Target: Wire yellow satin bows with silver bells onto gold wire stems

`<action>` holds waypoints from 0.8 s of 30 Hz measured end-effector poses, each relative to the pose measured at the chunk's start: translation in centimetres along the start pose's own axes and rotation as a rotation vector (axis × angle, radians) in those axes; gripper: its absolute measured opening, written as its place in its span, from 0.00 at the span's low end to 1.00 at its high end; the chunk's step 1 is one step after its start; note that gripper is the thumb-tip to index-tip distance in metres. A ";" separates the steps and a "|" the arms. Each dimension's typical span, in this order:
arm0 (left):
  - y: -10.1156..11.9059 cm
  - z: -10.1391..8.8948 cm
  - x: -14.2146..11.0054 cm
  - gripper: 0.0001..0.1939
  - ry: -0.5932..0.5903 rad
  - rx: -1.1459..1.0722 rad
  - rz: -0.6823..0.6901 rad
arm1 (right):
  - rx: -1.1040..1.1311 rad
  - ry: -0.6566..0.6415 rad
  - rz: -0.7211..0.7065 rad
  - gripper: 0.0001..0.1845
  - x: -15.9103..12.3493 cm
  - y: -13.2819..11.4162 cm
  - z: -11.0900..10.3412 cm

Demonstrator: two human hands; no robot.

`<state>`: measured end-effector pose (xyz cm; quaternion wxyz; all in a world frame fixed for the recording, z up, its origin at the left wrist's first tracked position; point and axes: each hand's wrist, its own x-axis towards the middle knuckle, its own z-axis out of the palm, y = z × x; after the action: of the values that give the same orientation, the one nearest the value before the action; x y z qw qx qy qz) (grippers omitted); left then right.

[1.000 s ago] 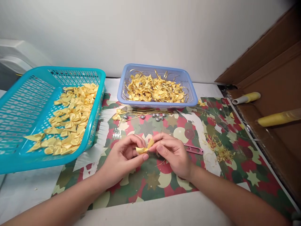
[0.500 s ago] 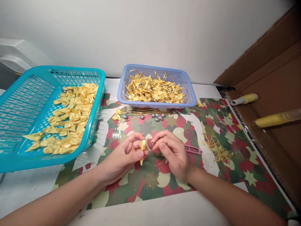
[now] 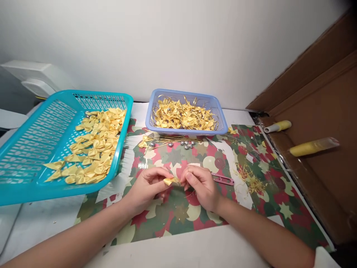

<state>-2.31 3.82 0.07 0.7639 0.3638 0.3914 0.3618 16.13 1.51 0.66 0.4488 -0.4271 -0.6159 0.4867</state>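
Between thumb and fingers my left hand [image 3: 150, 184] pinches a yellow ribbon bow [image 3: 169, 181]. My right hand [image 3: 202, 186] is closed close against the bow's right side, its fingertips pinching a thin golden cord, most of which the fingers hide. Just right of that hand lies a pink thread snipper or cutter [image 3: 224, 179], partly covered by it. Beyond the hands, several silver bells or beads [image 3: 186, 144] rest on the patterned sheet [image 3: 181, 214], beside a bundle of gold ties [image 3: 175, 139].
A turquoise basket [image 3: 122, 149] holding many yellow bows stands at left. Behind the hands, a lavender basket [image 3: 186, 131] holds bows with gold ties. Golden thread scraps [image 3: 251, 180] lie at right, near a cardboard wall [image 3: 312, 108] with two yellow tubes [image 3: 314, 147] sticking out.
My hands have come together, and the bow has turned from upright to lying sideways between them. The camera view has shifted, moving the baskets slightly right and down in the picture.
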 end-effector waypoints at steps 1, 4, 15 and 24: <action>-0.1 -0.1 -0.1 0.13 -0.002 0.002 -0.012 | -0.012 -0.002 -0.017 0.19 0.0 -0.2 -0.1; -0.3 -0.1 -0.2 0.13 -0.020 0.020 -0.022 | -0.118 -0.024 -0.061 0.20 0.3 -0.9 -0.6; 0.0 0.6 0.3 0.16 0.042 -0.021 0.094 | -0.281 0.050 -0.056 0.20 0.0 -2.0 0.2; -0.5 0.9 0.1 0.13 -0.024 -0.042 0.138 | -0.300 0.047 -0.123 0.16 -1.1 0.0 0.8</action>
<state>-1.32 3.43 0.04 0.7493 0.3779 0.3487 0.4173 15.59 0.26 0.41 0.4229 -0.4621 -0.6961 0.3508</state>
